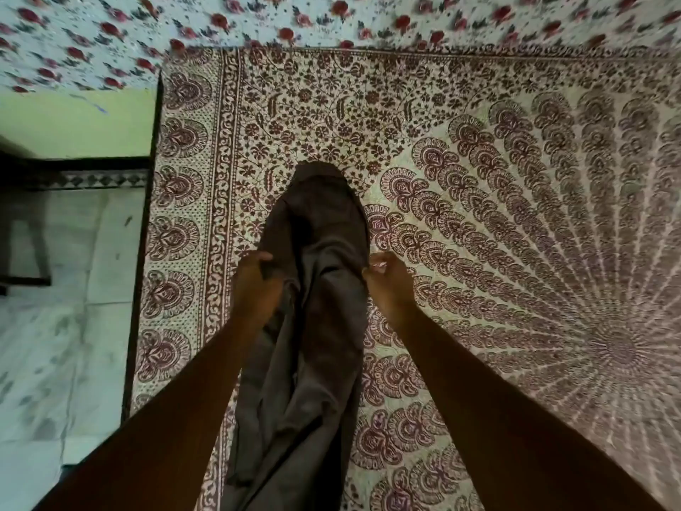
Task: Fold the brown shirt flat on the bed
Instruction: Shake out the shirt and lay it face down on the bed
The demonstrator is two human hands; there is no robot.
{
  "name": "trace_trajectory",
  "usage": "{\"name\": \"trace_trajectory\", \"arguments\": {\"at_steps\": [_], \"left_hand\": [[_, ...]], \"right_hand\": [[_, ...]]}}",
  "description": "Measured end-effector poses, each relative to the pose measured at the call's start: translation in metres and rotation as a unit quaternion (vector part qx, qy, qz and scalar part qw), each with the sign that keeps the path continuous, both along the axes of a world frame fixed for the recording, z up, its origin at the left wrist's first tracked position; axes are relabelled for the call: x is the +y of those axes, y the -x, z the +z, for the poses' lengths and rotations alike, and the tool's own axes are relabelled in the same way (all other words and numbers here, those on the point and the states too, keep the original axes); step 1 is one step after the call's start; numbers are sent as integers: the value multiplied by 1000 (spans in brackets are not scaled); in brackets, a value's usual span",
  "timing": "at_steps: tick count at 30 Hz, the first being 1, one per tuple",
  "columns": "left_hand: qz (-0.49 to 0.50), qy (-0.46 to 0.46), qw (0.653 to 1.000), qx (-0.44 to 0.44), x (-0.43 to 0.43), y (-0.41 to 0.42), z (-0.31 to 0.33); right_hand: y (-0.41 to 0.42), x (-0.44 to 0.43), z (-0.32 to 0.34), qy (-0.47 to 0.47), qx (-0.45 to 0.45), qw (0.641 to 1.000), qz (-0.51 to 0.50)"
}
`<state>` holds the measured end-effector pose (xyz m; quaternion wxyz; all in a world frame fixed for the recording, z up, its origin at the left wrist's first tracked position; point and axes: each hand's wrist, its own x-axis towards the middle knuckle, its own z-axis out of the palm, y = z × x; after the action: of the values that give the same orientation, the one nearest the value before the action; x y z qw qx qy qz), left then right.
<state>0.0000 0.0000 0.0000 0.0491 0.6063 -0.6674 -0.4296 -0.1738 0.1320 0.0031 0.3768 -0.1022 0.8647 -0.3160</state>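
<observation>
The brown shirt [317, 326] hangs as a long bunched strip between my two arms, over the bed [516, 215] with its maroon patterned cover. My left hand [256, 285] is closed on the shirt's left edge. On the opposite edge, at about the same height, my right hand [387, 280] pinches the cloth. The shirt's far end [317, 186] curls over above my hands; its lower part drops out of the bottom of the view. I cannot tell whether the cloth touches the bed.
The bed's dark left edge [147, 234] runs down the view, with a pale tiled floor [55, 344] beyond it. A floral-printed cloth [331, 20] lies along the far side. A green wall [73, 123] and dark furniture [22, 234] stand at the left.
</observation>
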Motion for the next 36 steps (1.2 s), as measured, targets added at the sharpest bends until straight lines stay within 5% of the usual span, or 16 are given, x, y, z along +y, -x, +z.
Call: {"name": "trace_trajectory", "arguments": {"at_steps": [7, 13, 15, 22, 29, 33, 36], "left_hand": [[51, 24, 997, -50, -37, 10, -69], [54, -40, 993, -100, -59, 18, -74], [53, -42, 997, -42, -56, 23, -63], [-12, -22, 995, 100, -4, -3, 30], [-105, 103, 981, 127, 57, -77, 163], [-101, 159, 970, 152, 92, -110, 233], [-71, 178, 967, 167, 117, -137, 271]], "right_hand": [[28, -66, -53, -22, 52, 998, -27], [33, -55, -54, 102, -90, 982, -131], [30, -42, -36, 158, -139, 965, -155], [-9, 31, 76, 195, -245, 941, -126], [-57, 129, 196, 163, -142, 972, -96], [-63, 172, 280, 153, -77, 984, 51], [-58, 203, 334, 41, -8, 976, 216]]}}
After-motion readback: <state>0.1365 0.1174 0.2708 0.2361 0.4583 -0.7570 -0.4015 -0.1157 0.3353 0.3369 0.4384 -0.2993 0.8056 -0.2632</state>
